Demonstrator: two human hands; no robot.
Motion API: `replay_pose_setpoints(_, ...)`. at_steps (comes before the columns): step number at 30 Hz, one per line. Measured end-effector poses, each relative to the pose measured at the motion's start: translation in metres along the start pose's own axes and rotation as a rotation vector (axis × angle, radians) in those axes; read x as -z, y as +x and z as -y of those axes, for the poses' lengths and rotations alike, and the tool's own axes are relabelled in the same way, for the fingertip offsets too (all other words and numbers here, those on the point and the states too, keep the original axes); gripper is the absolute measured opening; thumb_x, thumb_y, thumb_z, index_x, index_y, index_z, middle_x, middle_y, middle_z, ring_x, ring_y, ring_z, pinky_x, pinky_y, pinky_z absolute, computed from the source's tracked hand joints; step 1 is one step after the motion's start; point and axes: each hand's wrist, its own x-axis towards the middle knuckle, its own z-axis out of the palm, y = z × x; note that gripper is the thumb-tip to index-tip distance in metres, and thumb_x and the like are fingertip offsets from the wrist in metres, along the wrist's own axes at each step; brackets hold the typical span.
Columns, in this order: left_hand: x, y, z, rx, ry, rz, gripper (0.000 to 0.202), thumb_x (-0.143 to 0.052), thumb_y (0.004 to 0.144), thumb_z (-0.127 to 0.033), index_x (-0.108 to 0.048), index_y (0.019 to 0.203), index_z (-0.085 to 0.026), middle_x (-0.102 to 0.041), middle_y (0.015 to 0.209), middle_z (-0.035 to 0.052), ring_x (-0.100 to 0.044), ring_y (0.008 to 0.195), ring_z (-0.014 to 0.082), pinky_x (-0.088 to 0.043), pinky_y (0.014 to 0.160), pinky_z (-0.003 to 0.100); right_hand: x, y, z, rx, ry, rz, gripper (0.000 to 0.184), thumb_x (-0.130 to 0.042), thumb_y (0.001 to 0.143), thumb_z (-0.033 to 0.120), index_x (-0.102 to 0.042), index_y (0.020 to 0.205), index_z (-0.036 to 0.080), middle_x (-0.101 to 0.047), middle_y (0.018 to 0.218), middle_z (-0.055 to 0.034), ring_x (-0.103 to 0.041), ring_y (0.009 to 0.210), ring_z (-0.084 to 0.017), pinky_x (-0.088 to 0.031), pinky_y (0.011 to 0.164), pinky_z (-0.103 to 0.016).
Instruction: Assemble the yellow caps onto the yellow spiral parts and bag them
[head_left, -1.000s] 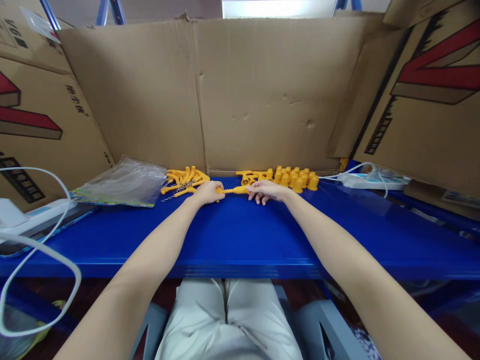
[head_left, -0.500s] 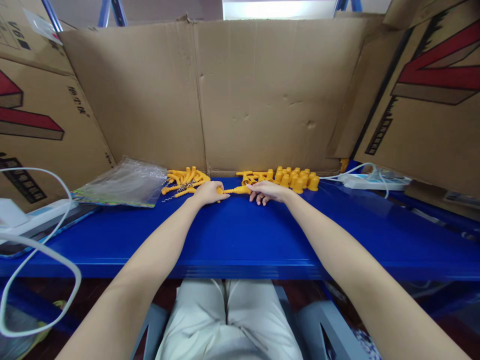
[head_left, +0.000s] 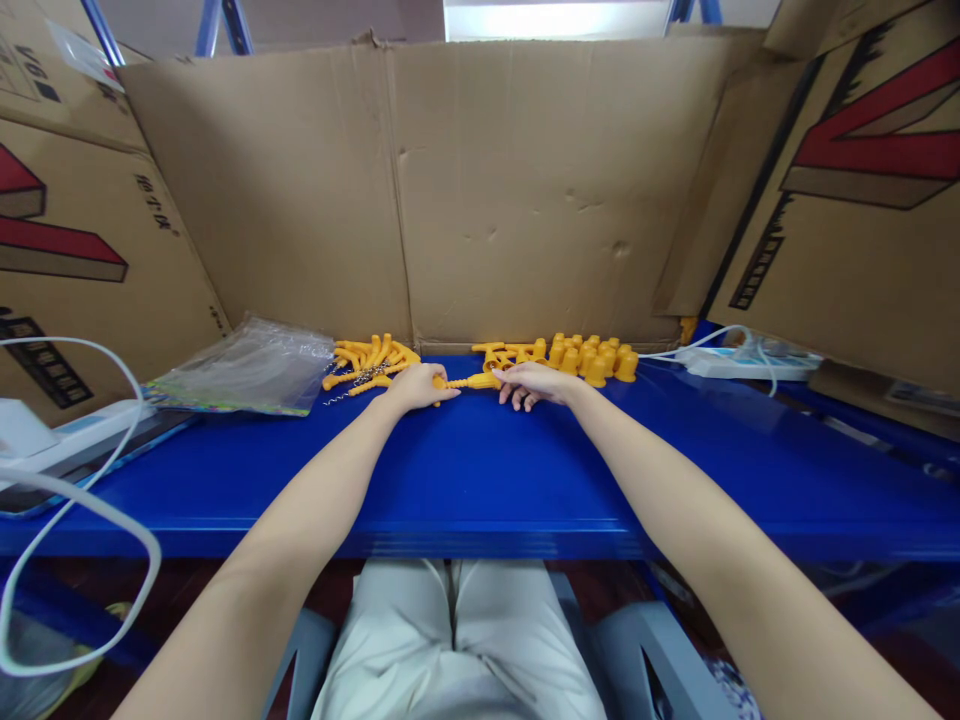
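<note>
As it is held at both ends, a yellow part point(head_left: 471, 381) spans the gap

While the left hand point(head_left: 417, 387) has its fingers closed on one end, the right hand point(head_left: 534, 382) pinches the other, its remaining fingers loosely curled. The part runs nearly level between them, over the table point(head_left: 480, 470); whether it touches the surface cannot be told. Just beyond the left hand lies a heap of yellow handles point(head_left: 384, 352) with metal spirals point(head_left: 336, 397). Yellow cups point(head_left: 596, 370) stand upright behind the right hand. A clear bag point(head_left: 247, 365) lies farther left.
</note>
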Motion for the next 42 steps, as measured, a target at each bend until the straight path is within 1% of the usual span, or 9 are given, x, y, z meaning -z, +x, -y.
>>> replay_pose_setpoints(5, 0.0, 0.001, 0.001, -0.007, 0.023, 0.004, 0.038, -0.06, 0.068, -0.057, -0.062, 0.081, -0.021, -0.064, 0.068, 0.0006, -0.057, 0.068, 0.0166, -0.033, 0.056, 0.024, 0.0, 0.0, 0.0, 0.002, 0.008, 0.003, 0.033, -0.053, 0.086, 0.047, -0.054, 0.078, 0.014, -0.067, 0.069, -0.0041, -0.054, 0.044, -0.005, -0.042, 0.036, -0.013)
replay_pose_setpoints(9, 0.0, 0.0, -0.001, 0.006, 0.046, 0.013, 0.039, -0.059, 0.068, -0.058, -0.062, 0.083, -0.022, -0.064, 0.069, 0.0009, -0.058, 0.069, 0.0174, -0.033, 0.057, 0.024, -0.001, 0.0, 0.0, -0.006, 0.003, -0.006, 0.038, -0.05, 0.086, 0.049, -0.054, 0.075, 0.014, -0.066, 0.067, -0.005, -0.054, 0.044, -0.006, -0.041, 0.035, -0.014)
replay_pose_setpoints(15, 0.001, -0.001, -0.003, -0.003, 0.045, 0.008, 0.039, -0.059, 0.068, -0.058, -0.062, 0.082, -0.022, -0.064, 0.069, 0.001, -0.057, 0.069, 0.0177, -0.033, 0.057, 0.025, -0.001, 0.002, -0.001, -0.023, -0.005, -0.013, 0.047, -0.044, 0.087, 0.056, -0.055, 0.071, 0.013, -0.061, 0.055, -0.0034, -0.053, 0.042, -0.007, -0.04, 0.035, -0.014)
replay_pose_setpoints(19, 0.001, -0.001, -0.003, 0.0, 0.035, 0.008, 0.038, -0.059, 0.068, -0.057, -0.062, 0.082, -0.022, -0.064, 0.069, 0.0011, -0.057, 0.069, 0.0177, -0.034, 0.058, 0.025, -0.001, 0.003, 0.0, -0.044, -0.019, -0.026, 0.05, -0.042, 0.086, 0.058, -0.055, 0.07, 0.013, -0.059, 0.051, -0.003, -0.05, 0.038, -0.006, -0.04, 0.034, -0.015)
replay_pose_setpoints(24, 0.0, -0.001, -0.003, 0.006, 0.028, 0.0, 0.039, -0.06, 0.067, -0.058, -0.062, 0.081, -0.021, -0.063, 0.068, 0.0014, -0.056, 0.068, 0.0178, -0.034, 0.058, 0.025, -0.003, 0.005, 0.001, -0.075, -0.044, -0.025, 0.054, -0.039, 0.087, 0.06, -0.055, 0.067, 0.013, -0.055, 0.045, -0.002, -0.046, 0.032, -0.005, -0.033, 0.029, -0.014)
replay_pose_setpoints(29, 0.001, -0.001, -0.003, 0.011, 0.043, 0.009, 0.039, -0.059, 0.067, -0.058, -0.061, 0.082, -0.022, -0.063, 0.067, 0.0008, -0.056, 0.069, 0.0179, -0.034, 0.058, 0.025, -0.003, 0.007, 0.002, -0.103, -0.023, -0.015, 0.053, -0.035, 0.091, 0.054, -0.054, 0.066, 0.012, -0.052, 0.042, -0.001, -0.04, 0.028, -0.004, -0.026, 0.027, -0.014)
replay_pose_setpoints(32, 0.001, -0.001, -0.004, 0.011, 0.05, 0.012, 0.04, -0.059, 0.067, -0.058, -0.061, 0.082, -0.022, -0.064, 0.069, 0.0013, -0.056, 0.069, 0.018, -0.033, 0.057, 0.025, -0.003, 0.008, 0.003, -0.12, -0.011, -0.009, 0.053, -0.034, 0.092, 0.053, -0.054, 0.065, 0.012, -0.051, 0.04, -0.0007, -0.038, 0.026, -0.004, -0.024, 0.027, -0.014)
replay_pose_setpoints(37, 0.0, 0.0, -0.003, 0.012, 0.049, 0.014, 0.041, -0.058, 0.067, -0.059, -0.061, 0.082, -0.022, -0.063, 0.07, 0.0016, -0.056, 0.069, 0.0181, -0.031, 0.056, 0.025, -0.002, 0.013, 0.001, -0.156, 0.016, -0.004, 0.053, -0.034, 0.091, 0.056, -0.052, 0.066, 0.013, -0.05, 0.039, -0.0002, -0.034, 0.024, -0.004, -0.02, 0.025, -0.015)
replay_pose_setpoints(42, -0.002, 0.001, -0.001, 0.006, 0.058, 0.007, 0.042, -0.058, 0.067, -0.06, -0.061, 0.083, -0.022, -0.062, 0.07, 0.0017, -0.055, 0.068, 0.0178, -0.031, 0.056, 0.025, -0.001, 0.017, -0.001, -0.167, 0.024, -0.015, 0.053, -0.033, 0.089, 0.059, -0.052, 0.067, 0.014, -0.049, 0.039, 0.0, -0.032, 0.024, -0.004, -0.02, 0.024, -0.015)
